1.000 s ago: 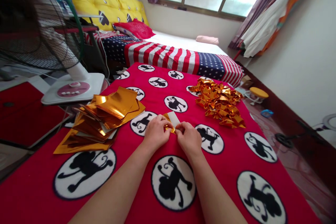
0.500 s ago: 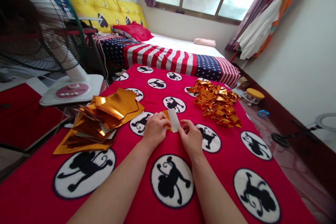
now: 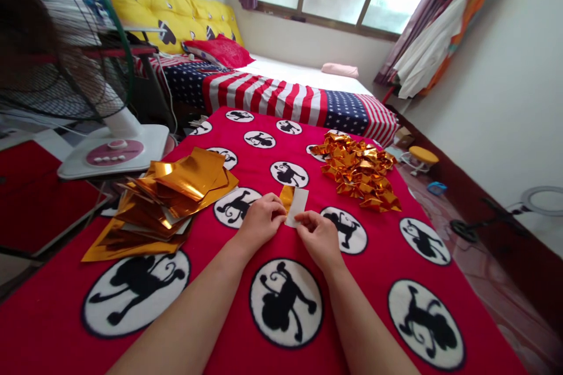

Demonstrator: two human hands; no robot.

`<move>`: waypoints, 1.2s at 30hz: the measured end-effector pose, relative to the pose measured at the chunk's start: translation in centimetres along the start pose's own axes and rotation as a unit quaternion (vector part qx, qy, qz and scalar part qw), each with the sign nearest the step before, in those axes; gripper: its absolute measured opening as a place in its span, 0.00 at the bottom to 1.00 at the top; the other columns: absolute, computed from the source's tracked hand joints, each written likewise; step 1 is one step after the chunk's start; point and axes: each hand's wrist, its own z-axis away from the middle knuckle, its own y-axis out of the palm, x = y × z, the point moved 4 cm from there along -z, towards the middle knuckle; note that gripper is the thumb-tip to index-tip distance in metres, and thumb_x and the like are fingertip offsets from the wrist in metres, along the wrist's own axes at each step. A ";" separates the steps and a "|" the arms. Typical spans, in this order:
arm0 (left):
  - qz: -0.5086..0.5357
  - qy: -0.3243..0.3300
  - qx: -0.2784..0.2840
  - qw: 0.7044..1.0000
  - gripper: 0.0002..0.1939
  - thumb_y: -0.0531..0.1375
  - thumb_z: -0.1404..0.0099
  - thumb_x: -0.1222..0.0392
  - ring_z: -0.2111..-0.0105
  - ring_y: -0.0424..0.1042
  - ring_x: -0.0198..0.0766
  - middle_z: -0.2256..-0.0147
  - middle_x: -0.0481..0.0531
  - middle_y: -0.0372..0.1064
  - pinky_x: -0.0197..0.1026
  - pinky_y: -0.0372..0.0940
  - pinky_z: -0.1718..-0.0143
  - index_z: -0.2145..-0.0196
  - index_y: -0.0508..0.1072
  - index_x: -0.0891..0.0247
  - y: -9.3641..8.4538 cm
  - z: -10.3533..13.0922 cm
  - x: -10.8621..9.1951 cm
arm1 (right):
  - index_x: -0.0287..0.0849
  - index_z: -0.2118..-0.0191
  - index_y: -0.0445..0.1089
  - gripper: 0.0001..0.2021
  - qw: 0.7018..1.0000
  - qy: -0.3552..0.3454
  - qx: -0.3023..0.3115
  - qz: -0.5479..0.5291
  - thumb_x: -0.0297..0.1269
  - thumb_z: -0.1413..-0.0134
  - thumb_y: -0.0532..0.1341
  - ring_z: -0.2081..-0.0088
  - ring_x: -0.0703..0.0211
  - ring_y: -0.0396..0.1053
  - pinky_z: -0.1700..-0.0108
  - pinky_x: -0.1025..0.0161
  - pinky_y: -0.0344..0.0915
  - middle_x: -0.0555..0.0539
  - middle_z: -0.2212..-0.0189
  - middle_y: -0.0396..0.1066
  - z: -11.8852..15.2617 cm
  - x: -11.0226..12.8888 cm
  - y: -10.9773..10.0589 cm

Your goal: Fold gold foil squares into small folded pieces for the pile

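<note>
A partly folded sheet of gold foil paper (image 3: 298, 205) is between my hands, its white back showing on the right and a gold strip on the left. My left hand (image 3: 263, 220) pinches its lower left edge with curled fingers. At the lower right corner, the thumb and fingers of my right hand (image 3: 320, 235) are closed on the white part. To the left lies a messy stack of flat gold foil sheets (image 3: 185, 181). A heap of folded gold foil pieces (image 3: 358, 170) sits on the right.
Everything lies on a red cloth (image 3: 352, 316) with black monkey figures in white circles. A white fan (image 3: 118, 135) stands at the left edge. Behind is a bed (image 3: 272, 94) with a striped, starred cover. On the right floor are a yellow stool (image 3: 423, 155) and a ring-light stand (image 3: 466, 229).
The foil paper has turned a little and sits more upright, with its gold strip showing more on the left. My right hand has shifted slightly down. The whole view has drifted slightly.
</note>
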 end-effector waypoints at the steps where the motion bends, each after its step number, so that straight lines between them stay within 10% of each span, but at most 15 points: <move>1: 0.000 -0.003 0.005 1.000 0.05 0.62 0.44 0.69 0.65 0.71 0.36 0.66 0.50 0.70 0.38 0.66 0.60 0.73 0.77 0.62 0.0 0.0 0.0 | 0.44 0.65 0.75 0.12 1.000 -0.005 0.010 -0.014 0.30 0.55 0.57 0.75 0.61 0.68 0.71 0.66 0.62 0.52 0.76 0.72 0.2 -0.1 -0.1; 19: -0.011 -0.024 0.015 1.000 0.07 0.62 0.44 0.69 0.63 0.71 0.37 0.64 0.51 0.71 0.40 0.67 0.57 0.71 0.79 0.61 0.1 0.1 -0.1 | 0.50 0.66 0.77 0.10 0.960 -0.260 -0.018 0.100 0.30 0.42 0.60 0.52 0.52 0.64 0.50 0.55 0.64 0.48 0.57 0.74 0.1 1.3 -1.2; 36: 0.004 -0.028 0.012 1.000 0.06 0.63 0.44 0.68 0.64 0.71 0.36 0.64 0.51 0.70 0.39 0.67 0.58 0.71 0.79 0.61 0.2 0.1 0.1 | 0.46 0.67 0.77 0.07 0.988 -0.155 0.015 0.011 0.31 0.46 0.61 0.63 0.57 0.70 0.61 0.63 0.64 0.48 0.68 0.74 -2.2 0.5 0.1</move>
